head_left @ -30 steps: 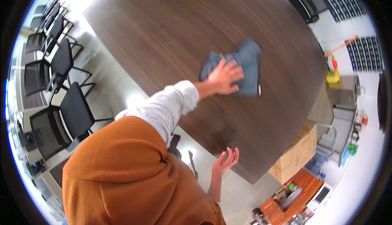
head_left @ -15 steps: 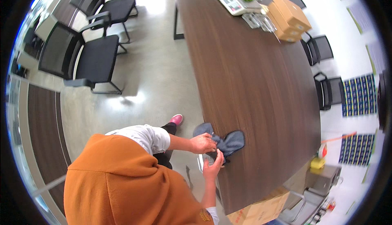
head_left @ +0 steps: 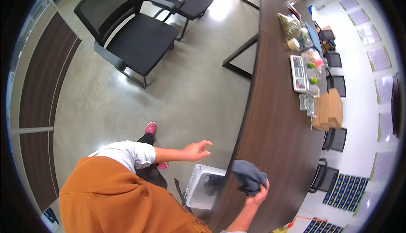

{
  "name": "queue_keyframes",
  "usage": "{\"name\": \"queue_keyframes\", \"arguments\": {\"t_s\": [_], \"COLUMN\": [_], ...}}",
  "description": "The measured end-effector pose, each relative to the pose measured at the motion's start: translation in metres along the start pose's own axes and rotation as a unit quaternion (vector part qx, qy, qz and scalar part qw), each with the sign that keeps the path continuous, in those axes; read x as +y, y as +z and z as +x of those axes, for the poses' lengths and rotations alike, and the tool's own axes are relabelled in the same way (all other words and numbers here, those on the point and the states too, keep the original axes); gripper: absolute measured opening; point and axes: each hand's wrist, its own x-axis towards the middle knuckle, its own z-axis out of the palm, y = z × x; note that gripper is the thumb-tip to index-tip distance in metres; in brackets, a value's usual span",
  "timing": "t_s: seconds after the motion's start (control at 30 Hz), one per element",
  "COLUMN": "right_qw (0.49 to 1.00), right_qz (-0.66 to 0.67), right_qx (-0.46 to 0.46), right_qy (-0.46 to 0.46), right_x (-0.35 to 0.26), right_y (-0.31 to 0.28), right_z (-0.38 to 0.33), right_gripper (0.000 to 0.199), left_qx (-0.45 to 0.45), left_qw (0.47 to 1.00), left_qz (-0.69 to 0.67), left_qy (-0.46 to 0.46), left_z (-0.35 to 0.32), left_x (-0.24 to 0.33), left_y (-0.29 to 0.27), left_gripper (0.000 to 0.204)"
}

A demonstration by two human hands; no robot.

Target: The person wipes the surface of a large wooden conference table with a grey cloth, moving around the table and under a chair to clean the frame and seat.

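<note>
Head view: at a long, dark-brown wood-grain table point(head_left: 279, 135), a person in a rust-orange garment point(head_left: 114, 195) clutches a crumpled, blue-grey fabric cloth point(head_left: 248, 174) in the right hand point(head_left: 258, 196), fingers and thumb closed around its lower end. The cloth is at the table's near edge; whether it touches the surface cannot be told. Left of the table, the left hand point(head_left: 197, 151) is held out over the floor, its fingers loosely extended. Just beside the table's near edge sits a white-rimmed plastic bin point(head_left: 194, 183) with something dark inside. Across the table, a white-and-grey digital scale point(head_left: 299, 73) stands near brown cardboard boxes point(head_left: 335, 108); well left of it is a black mesh-backed armchair point(head_left: 141, 42).
</note>
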Motion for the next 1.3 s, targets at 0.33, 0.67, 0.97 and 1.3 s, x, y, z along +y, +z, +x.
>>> {"name": "queue_keyframes", "arguments": {"t_s": [0.33,0.67,0.97,1.3], "right_qw": [0.664,0.573,0.611,0.620], "right_qz": [-0.717,-0.783,-0.749,-0.683], "right_qx": [0.211,0.204,0.027,-0.139], "right_qy": [0.024,-0.132,-0.255,-0.359], "right_x": [0.137,0.144,0.098,0.066], "right_y": [0.016,0.152,0.357,0.376], "right_z": [0.164,0.251,0.396,0.417], "right_gripper": [0.068,0.061,0.061,0.059], "left_qx": [0.152,0.074,0.074,0.134], "left_qw": [0.974,0.937,0.941,0.935], "left_qz": [0.099,0.159,0.188,0.055], "left_qy": [-0.137,-0.304,-0.273,-0.323], "left_z": [-0.069,-0.077,0.051,0.140], "left_x": [-0.144,-0.148,-0.087,-0.075], "left_y": [-0.177,-0.247,-0.258,-0.316], "left_gripper": [0.053,0.043,0.043,0.039]}}
